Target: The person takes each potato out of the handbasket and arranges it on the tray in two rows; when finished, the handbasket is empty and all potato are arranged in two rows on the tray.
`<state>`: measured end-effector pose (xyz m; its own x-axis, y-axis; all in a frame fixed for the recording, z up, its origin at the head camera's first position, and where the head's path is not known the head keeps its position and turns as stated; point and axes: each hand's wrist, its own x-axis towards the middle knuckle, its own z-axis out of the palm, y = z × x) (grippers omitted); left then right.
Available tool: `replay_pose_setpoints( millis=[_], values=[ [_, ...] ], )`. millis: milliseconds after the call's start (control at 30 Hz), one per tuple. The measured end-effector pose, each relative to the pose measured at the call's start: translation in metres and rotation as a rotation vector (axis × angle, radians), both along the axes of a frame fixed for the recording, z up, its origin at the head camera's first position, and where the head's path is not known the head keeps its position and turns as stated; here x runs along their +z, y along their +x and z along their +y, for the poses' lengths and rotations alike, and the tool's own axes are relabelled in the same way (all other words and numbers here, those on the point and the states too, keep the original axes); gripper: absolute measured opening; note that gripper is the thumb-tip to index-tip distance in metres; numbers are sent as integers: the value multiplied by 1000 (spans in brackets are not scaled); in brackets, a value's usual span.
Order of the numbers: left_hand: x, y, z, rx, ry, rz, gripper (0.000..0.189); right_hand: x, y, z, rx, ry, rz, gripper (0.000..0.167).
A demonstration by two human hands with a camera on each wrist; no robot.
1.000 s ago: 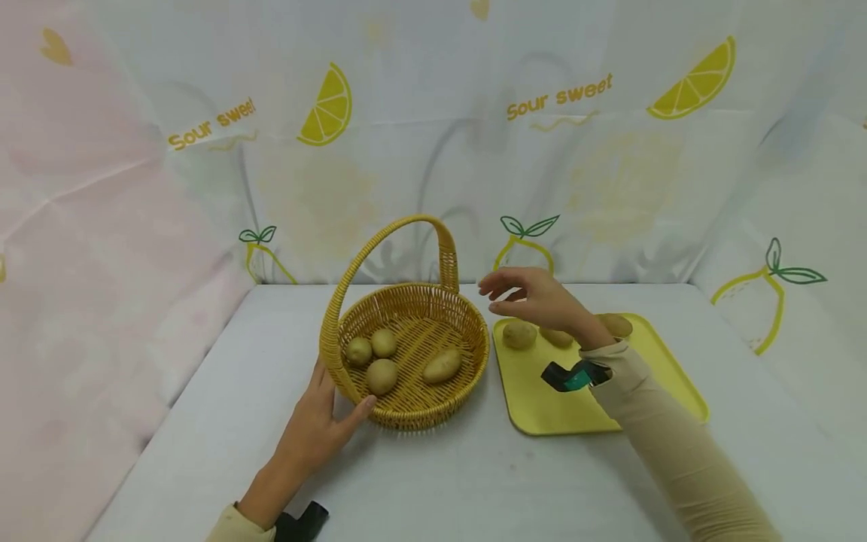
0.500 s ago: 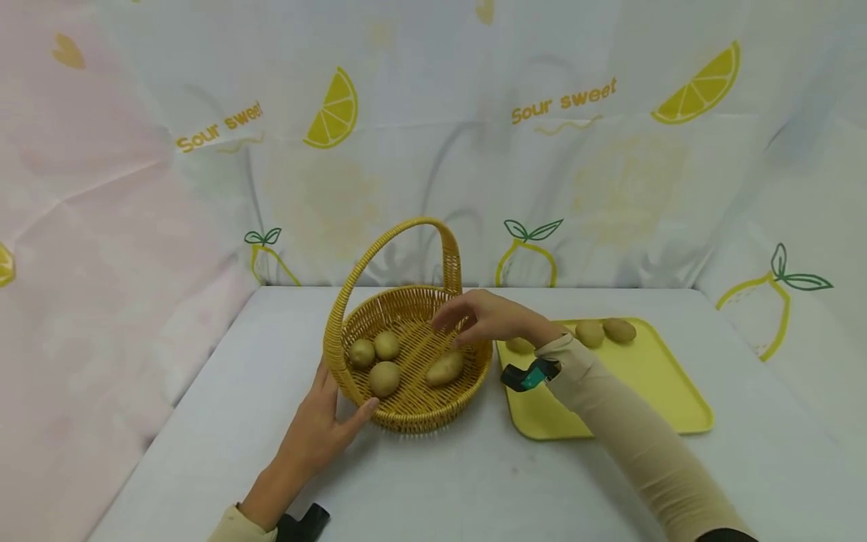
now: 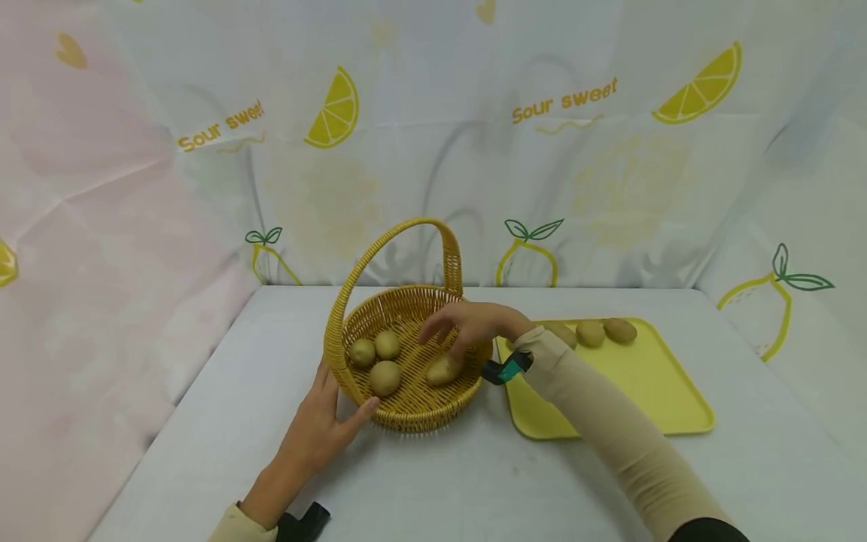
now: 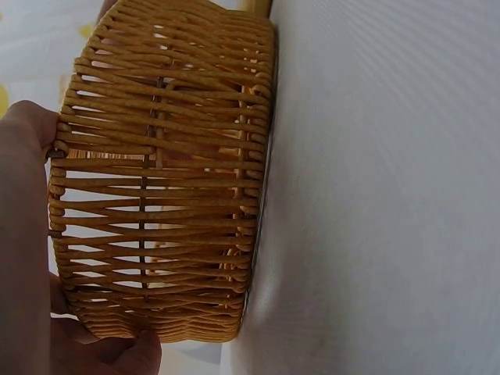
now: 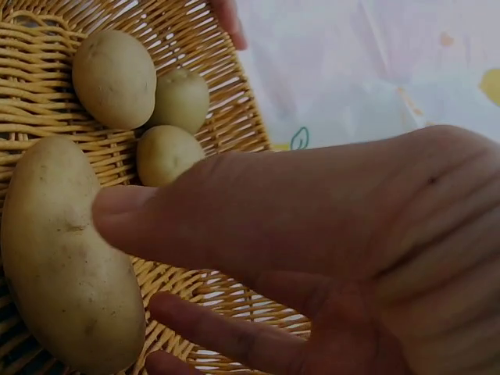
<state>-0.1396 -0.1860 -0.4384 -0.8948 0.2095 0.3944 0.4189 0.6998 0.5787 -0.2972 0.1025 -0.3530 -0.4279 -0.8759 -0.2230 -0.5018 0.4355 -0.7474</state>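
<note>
- Right hand: inside the basket, over its right side; fingers loosely bent and spread, thumb standing apart from them.
- Long potato: lies on the basket floor, right side, under that hand. Thumb tip overlaps its edge in the right wrist view; cannot tell whether they touch. Fingers are not wrapped round it.
- Left hand: at the basket's near left side, thumb on the rim, fingers bent against the outer wall, gripping it.
- Three rounder potatoes: clustered in the left part of the basket, just beside one another, apart from the long one.
- Basket: yellow-brown weave, upright, tall arched handle.
- Tray: yellow, right of the basket; more potatoes along its far edge, the leftmost one in sight partly behind the right wrist.
- Sleeves: beige; black-and-teal device at the right wrist.
- Surface: white, under basket and tray.
- Backdrop cloth: pale, lemon prints, "Sour sweet" lettering.
</note>
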Motion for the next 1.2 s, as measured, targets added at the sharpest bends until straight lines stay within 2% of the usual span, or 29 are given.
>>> replay_pose_setpoints(
  millis=[333, 500, 700, 967, 1200],
  values=[
    [-1, 0, 1, 0, 1, 12, 97, -5, -8, -14, 34, 183, -41, 56],
    [0, 0, 1, -4, 4, 22, 97, -7, -8, -18, 29, 239, 10, 53],
    [2, 1, 1, 3, 0, 15, 98, -14, -9, -21, 36, 164, 70, 41],
    [2, 1, 1, 8, -1, 2, 100, -21, -12, -20, -33, 89, 184, 37],
    [1, 1, 0, 7, 1, -6, 99, -16, -6, -14, -140, -108, 222, 38]
  ],
)
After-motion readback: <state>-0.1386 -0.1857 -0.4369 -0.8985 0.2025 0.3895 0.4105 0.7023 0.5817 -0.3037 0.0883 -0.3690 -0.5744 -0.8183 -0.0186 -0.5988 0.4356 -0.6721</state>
